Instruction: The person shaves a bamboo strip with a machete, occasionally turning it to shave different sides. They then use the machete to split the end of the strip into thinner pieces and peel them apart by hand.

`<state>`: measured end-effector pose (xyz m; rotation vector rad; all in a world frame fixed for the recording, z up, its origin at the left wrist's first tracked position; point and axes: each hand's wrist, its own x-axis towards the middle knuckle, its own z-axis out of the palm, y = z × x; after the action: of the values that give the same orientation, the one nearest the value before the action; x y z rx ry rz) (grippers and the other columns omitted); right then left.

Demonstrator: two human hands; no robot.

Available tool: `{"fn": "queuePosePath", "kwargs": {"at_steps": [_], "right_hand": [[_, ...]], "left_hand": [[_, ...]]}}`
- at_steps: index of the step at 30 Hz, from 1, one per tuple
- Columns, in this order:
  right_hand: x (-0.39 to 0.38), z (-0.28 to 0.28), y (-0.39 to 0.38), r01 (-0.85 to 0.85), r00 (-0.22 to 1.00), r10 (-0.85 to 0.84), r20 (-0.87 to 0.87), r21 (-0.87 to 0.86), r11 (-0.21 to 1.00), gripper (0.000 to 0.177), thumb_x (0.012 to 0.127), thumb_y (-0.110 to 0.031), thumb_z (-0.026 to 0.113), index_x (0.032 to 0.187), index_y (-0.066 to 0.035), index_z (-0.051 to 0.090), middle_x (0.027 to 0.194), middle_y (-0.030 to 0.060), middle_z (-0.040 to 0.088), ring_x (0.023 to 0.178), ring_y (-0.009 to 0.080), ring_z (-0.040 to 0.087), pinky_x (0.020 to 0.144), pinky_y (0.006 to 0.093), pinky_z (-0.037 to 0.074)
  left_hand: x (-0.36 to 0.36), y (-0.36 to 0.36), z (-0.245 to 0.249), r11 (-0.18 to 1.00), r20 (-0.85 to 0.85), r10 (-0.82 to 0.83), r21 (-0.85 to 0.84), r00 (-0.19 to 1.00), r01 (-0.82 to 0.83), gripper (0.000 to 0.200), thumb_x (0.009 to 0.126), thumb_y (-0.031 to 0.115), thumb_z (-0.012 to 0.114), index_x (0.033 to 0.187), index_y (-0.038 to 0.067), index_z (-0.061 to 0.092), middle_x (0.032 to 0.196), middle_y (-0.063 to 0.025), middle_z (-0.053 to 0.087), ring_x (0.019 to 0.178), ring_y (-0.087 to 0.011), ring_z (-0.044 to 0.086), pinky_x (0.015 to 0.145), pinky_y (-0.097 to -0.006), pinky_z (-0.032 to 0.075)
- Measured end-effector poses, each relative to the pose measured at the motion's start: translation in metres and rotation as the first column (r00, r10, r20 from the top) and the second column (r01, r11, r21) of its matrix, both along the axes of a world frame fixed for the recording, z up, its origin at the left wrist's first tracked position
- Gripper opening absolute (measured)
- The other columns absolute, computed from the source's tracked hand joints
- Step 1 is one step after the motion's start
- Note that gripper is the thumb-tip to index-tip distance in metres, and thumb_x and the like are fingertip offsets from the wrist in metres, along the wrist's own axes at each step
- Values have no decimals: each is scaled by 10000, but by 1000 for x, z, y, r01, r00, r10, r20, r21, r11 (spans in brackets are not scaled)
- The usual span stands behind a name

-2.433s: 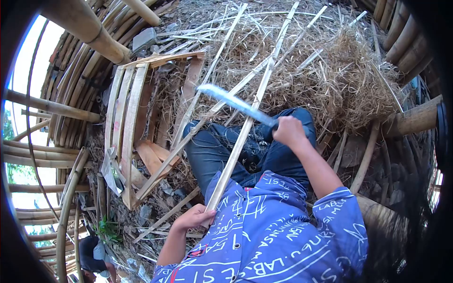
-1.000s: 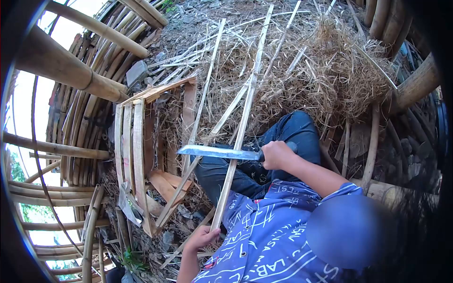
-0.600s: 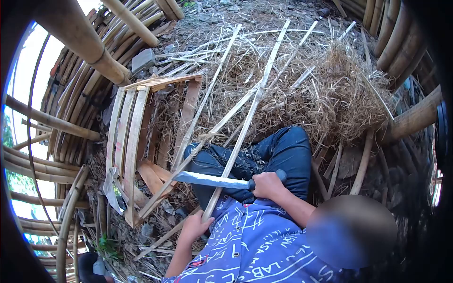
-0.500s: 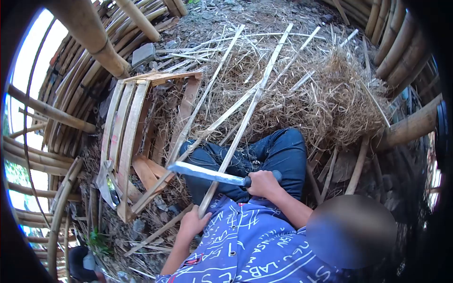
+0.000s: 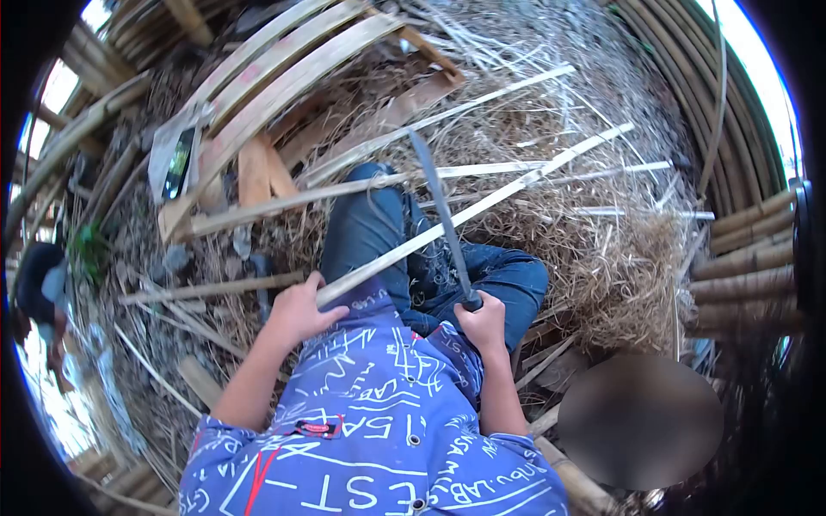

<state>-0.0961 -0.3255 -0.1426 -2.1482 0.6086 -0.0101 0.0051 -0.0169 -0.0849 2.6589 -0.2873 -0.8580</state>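
Note:
My left hand point(image 5: 301, 311) grips the near end of a long pale bamboo strip point(image 5: 482, 209), its thumb stretched along the near side. The strip slants up to the right across my lap, its far end over the shavings. My right hand point(image 5: 482, 323) is closed around the dark handle of a machete point(image 5: 441, 211). The long blade points up and away, crossing the strip in this view. Beneath both lie my folded legs in dark blue trousers point(image 5: 361, 224), with bits of fibre on them.
A slatted wooden crate point(image 5: 284, 82) stands at upper left, a clear plastic piece point(image 5: 159, 159) at its corner. More bamboo strips point(image 5: 447, 118) lie beyond my knees. Heaped shavings point(image 5: 628, 275) cover the ground at right. Bamboo pole walls point(image 5: 680, 77) rise around; green leaves point(image 5: 89, 245) show at left.
The view has turned, so the crate and strips appear swung clockwise. The machete blade has gone from pointing left to pointing away. Both hands keep their holds.

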Motion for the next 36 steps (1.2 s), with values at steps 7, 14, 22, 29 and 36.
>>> {"fn": "queuePosePath", "kwargs": {"at_steps": [7, 14, 22, 29, 36], "right_hand": [[4, 8, 7, -68, 997, 68, -23, 7, 998, 210, 692, -139, 683, 656, 40, 580, 545, 157, 571, 487, 187, 559, 524, 358, 441], [7, 9, 15, -113, 990, 117, -78, 49, 992, 229, 700, -151, 705, 664, 41, 585, 542, 123, 572, 505, 130, 522, 524, 334, 429], [10, 23, 33, -120, 991, 134, -30, 293, 949, 254, 759, -137, 742, 644, -1, 560, 534, -15, 497, 520, 61, 446, 485, 270, 351], [24, 52, 43, -133, 989, 146, 4, 436, 890, 244, 767, -129, 740, 648, -28, 552, 537, -25, 506, 509, 49, 447, 472, 246, 347], [18, 74, 50, -65, 992, 117, -40, 640, 766, 238, 765, -85, 741, 667, -54, 526, 525, -26, 509, 442, 49, 481, 412, 227, 350]], "left_hand": [[10, 42, 8, 995, -208, -10, 97, 978, 31, 577, 699, 388, 782, 1130, 56, 590, 1008, -196, 678, 948, -366, 650, 851, -443, 506], [14, 89, -7, 973, -293, 43, -206, 955, -107, 336, 684, 201, 800, 931, 1, 692, 792, -170, 689, 735, -272, 674, 695, -361, 512], [21, 77, 72, 871, -90, 249, -415, 964, -263, 252, 641, 93, 800, 819, -15, 656, 703, -64, 624, 640, -125, 556, 585, -272, 429], [21, 64, 101, 876, 428, 234, -482, 873, 2, 192, 618, -7, 765, 734, -15, 613, 685, -102, 563, 650, -268, 555, 593, -358, 424], [20, 58, 104, 764, 534, 188, -607, 825, 219, 233, 561, -41, 785, 761, 18, 682, 658, -60, 546, 616, -207, 549, 520, -319, 407]]}}
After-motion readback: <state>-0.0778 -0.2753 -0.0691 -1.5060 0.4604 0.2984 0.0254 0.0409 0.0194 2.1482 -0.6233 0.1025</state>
